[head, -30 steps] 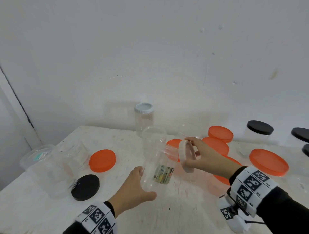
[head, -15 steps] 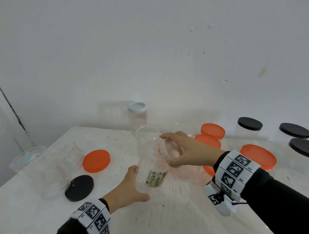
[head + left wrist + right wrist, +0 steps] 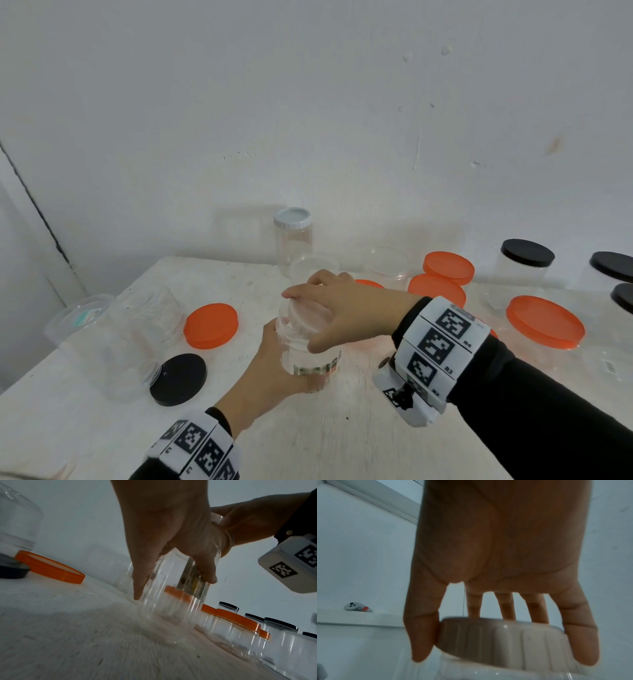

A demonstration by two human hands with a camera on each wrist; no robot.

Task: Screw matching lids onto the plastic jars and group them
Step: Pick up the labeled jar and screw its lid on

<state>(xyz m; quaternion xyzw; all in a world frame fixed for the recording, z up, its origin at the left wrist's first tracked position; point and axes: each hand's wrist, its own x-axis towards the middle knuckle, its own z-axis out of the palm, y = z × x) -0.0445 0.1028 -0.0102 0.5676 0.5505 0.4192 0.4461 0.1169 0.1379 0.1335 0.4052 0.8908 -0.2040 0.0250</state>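
Note:
A clear plastic jar with a small label stands on the white table, near the middle. My left hand grips its lower body from the left; the left wrist view shows the jar with my fingers wrapped round it. My right hand holds a white ribbed lid over the jar's mouth, gripping it from above. In the right wrist view the lid sits between thumb and fingers, tilted slightly on the jar's neck.
A white-lidded jar stands at the back. Loose orange lids and a black lid lie around. An open clear jar lies at the left. Black-lidded jars stand at the right, with open jars behind my right hand.
My right hand has carried the white lid leftward and turned it flat onto the jar's mouth. The left hand has kept its grip on the jar, which stands more upright.

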